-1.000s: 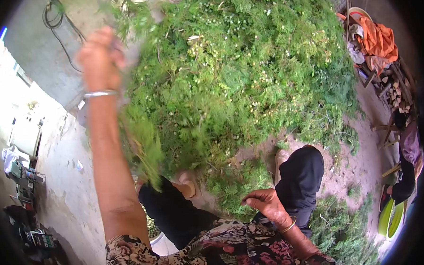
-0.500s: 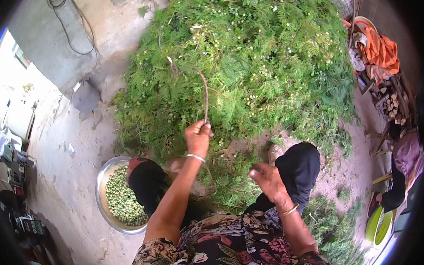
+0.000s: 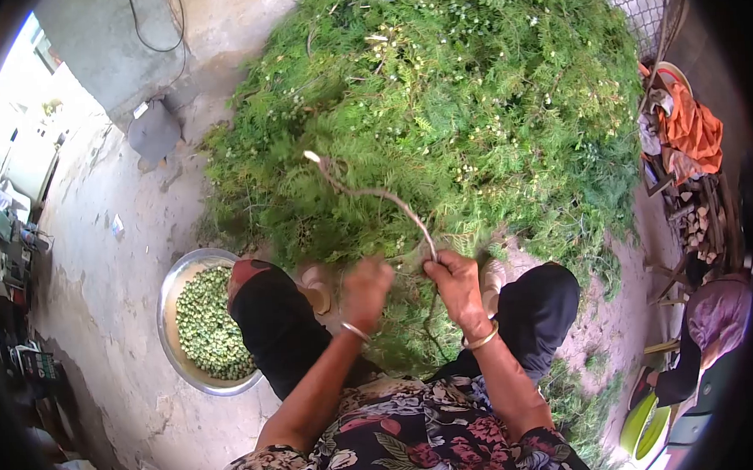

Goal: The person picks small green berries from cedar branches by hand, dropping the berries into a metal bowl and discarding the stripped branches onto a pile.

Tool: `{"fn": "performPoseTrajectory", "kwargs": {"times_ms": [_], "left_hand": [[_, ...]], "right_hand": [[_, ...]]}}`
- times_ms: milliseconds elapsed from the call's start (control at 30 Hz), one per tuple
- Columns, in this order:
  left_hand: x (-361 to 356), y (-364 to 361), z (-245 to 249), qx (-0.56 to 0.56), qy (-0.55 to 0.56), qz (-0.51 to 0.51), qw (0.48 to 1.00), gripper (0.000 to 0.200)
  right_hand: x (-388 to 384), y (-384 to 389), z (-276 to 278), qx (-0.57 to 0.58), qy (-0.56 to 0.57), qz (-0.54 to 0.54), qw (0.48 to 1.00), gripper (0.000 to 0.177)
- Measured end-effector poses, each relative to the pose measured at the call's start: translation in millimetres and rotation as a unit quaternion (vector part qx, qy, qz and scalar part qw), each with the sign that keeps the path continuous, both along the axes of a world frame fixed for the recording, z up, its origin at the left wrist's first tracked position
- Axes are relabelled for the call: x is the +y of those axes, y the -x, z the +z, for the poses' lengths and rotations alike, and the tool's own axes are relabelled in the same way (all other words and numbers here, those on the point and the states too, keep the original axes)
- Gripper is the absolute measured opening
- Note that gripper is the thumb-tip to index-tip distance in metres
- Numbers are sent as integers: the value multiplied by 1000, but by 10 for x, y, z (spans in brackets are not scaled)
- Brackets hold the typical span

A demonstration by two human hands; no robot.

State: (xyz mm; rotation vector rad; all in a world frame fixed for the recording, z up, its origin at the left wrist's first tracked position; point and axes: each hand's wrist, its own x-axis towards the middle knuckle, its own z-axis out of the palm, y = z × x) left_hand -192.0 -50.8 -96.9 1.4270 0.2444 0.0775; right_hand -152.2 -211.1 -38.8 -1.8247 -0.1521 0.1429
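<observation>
My right hand [image 3: 456, 289] is closed around a thin, curved branch [image 3: 392, 199]. The branch reaches up and to the left, ending in a pale cut tip; its thinner part hangs below the hand. Beside it on the left is my left hand [image 3: 367, 292], smeared by motion, so its fingers and anything in them cannot be made out. Beyond both hands rises a large heap of green leafy cuttings [image 3: 472, 105] with small pale berries. To the left of my knee stands a metal basin [image 3: 168, 320] holding many small green berries [image 3: 212, 326].
Loose green sprigs [image 3: 581, 402] lie on the floor at lower right. Stacked firewood [image 3: 700, 225] and an orange cloth [image 3: 691, 129] are at the right edge. Another person's sleeve [image 3: 720, 312] shows near a lime-green basin [image 3: 644, 429]. A grey object [image 3: 153, 131] sits by the wall.
The branch has passed from my left hand to my right hand. My left hand has dropped lower and nearer to me, while the right has moved up. The view has shifted slightly.
</observation>
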Motion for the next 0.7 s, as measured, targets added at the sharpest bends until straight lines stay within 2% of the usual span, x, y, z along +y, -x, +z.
{"fn": "performPoseTrajectory", "kwargs": {"times_ms": [33,67,100,133,200,233,267,300,333,367,400,433,467,500,533,567,600,633,667,700], "left_hand": [[178,-121,92,60,197,77,976,28],[369,-281,148,79,374,131,915,25],[535,-423,184,92,538,181,818,23],[644,-505,195,93,539,185,816,23],[797,-600,166,-25,538,142,830,23],[879,-633,-11,-24,538,142,830,23],[971,-706,-280,-45,557,99,823,21],[980,-740,-273,-66,574,55,815,20],[971,-760,-271,-67,573,52,815,20],[865,-728,29,-92,514,73,850,24],[745,-684,353,-117,453,94,879,28],[626,-648,673,-153,442,67,881,38],[540,-622,830,-159,442,67,880,38],[469,-622,962,-178,393,54,901,42],[436,-642,1044,-197,342,40,918,46],[416,-642,1070,-218,280,27,934,45],[375,-635,1108,-223,281,19,933,45],[320,-605,1152,-254,194,16,947,45],[252,-549,1207,-281,107,13,954,46],[200,-552,1201,-279,109,5,954,46]], "right_hand": [[-11,99,-75,4,-25,-11,1000,9],[-33,208,-141,9,-50,-23,998,10],[-77,312,-141,16,-5,-12,1000,11],[-109,404,-136,19,-3,-9,1000,11],[-168,565,-145,32,-29,32,999,10],[-180,622,-217,24,-40,43,998,11],[-177,641,-294,25,-40,42,998,11],[-164,644,-366,7,-27,22,999,11],[-155,640,-397,-11,-14,1,1000,11],[-167,602,-359,5,37,-52,998,9],[-221,543,-423,4,38,-52,998,9],[-300,457,-547,8,85,-48,995,7],[-370,388,-597,9,133,-43,990,9],[-416,349,-547,38,211,4,977,14],[-479,324,-491,30,210,2,977,14],[-554,325,-430,-14,287,43,957,14],[-582,343,-292,-55,362,81,927,15],[-622,380,-118,-34,288,45,956,18],[-719,384,-222,-73,201,-11,977,32],[-801,430,-300,-70,202,-20,977,32]]}}
